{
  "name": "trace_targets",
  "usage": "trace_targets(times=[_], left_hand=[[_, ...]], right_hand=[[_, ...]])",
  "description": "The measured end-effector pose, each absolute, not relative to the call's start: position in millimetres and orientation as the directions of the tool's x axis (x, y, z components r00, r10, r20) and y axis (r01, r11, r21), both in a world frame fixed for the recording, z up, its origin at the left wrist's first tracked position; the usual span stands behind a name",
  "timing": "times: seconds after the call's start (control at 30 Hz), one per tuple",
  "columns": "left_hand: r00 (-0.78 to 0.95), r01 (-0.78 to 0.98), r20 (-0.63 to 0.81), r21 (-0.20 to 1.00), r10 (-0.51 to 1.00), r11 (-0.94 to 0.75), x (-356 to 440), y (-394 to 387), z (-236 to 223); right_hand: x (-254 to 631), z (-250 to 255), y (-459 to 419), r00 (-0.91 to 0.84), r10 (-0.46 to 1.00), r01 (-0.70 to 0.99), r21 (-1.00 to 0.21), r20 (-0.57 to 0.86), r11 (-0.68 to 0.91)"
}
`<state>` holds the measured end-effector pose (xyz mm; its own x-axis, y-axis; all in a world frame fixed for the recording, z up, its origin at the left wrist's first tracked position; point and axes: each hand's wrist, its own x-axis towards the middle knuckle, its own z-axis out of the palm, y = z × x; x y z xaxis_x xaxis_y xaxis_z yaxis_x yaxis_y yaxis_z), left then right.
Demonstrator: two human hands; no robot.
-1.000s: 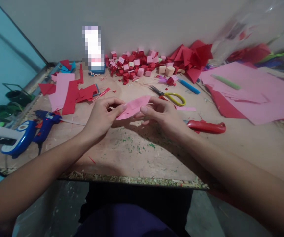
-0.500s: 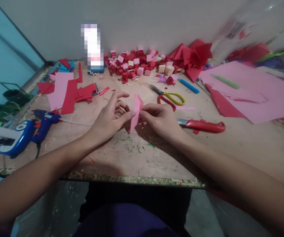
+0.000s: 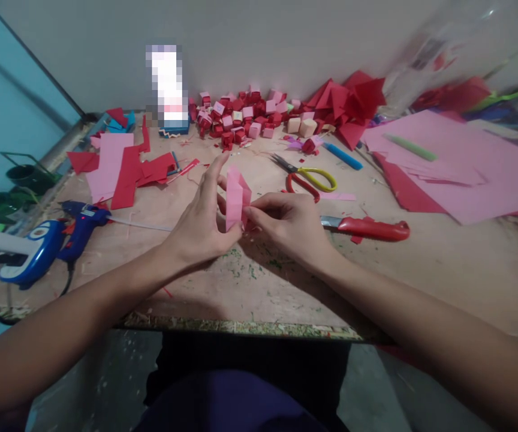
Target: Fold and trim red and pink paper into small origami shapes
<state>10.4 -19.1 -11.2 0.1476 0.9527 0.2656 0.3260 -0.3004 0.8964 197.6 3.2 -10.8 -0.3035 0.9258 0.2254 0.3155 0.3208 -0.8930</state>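
Observation:
A piece of folded pink paper (image 3: 235,201) is held between my two hands, above the middle of the table. My left hand (image 3: 202,213) supports its left side, with the thumb at the lower edge and the forefinger raised; the other fingers are partly hidden behind the paper. On the opposite side, my right hand (image 3: 288,222) pinches the paper's right edge between thumb and fingers. Scissors (image 3: 306,177) with red and yellow handles lie just beyond my right hand. A red-handled knife (image 3: 371,229) rests to its right.
A blue glue gun (image 3: 83,225) lies at the left, near red and pink paper strips (image 3: 122,174). Several small folded paper cubes (image 3: 241,120) are heaped along the wall. Pink sheets (image 3: 461,162) and a green pen (image 3: 409,147) lie at the right, beyond a blue pen (image 3: 343,156).
The folded paper has turned so a broader face shows and has shifted slightly left. My left hand has rotated, its thumb now lower. My right hand has moved slightly left, still pinching.

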Motion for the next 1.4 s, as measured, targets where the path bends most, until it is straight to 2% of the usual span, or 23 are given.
trace_targets(times=[0.4,0.6,0.77,0.9,1.13,1.4], left_hand=[[0.111,0.387,0.312,0.861,0.943,-0.331,9,-17,-13],[0.026,0.315,0.266,0.913,0.964,-0.261,4,-8,-12],[0.040,0.214,0.177,0.960,0.983,-0.182,4,-3,-12],[0.065,0.159,0.169,0.971,0.984,-0.177,5,-5,-13],[0.055,0.177,0.151,0.971,0.987,-0.159,3,-3,-13],[0.050,0.119,0.165,0.978,0.985,-0.170,-2,3,-19]], right_hand=[[196,-10,0,-0.300,0.929,0.332,-0.889,0.219,0.317],[198,-9,5,-0.253,0.951,0.275,-0.929,0.177,0.246],[200,-9,11,-0.234,0.962,0.200,-0.961,0.143,0.191],[200,-11,13,-0.237,0.969,0.124,-0.987,0.072,0.104],[199,-13,13,-0.255,0.959,0.176,-0.969,0.123,0.171],[201,-12,15,-0.212,0.973,0.075,-0.991,0.094,0.112]])
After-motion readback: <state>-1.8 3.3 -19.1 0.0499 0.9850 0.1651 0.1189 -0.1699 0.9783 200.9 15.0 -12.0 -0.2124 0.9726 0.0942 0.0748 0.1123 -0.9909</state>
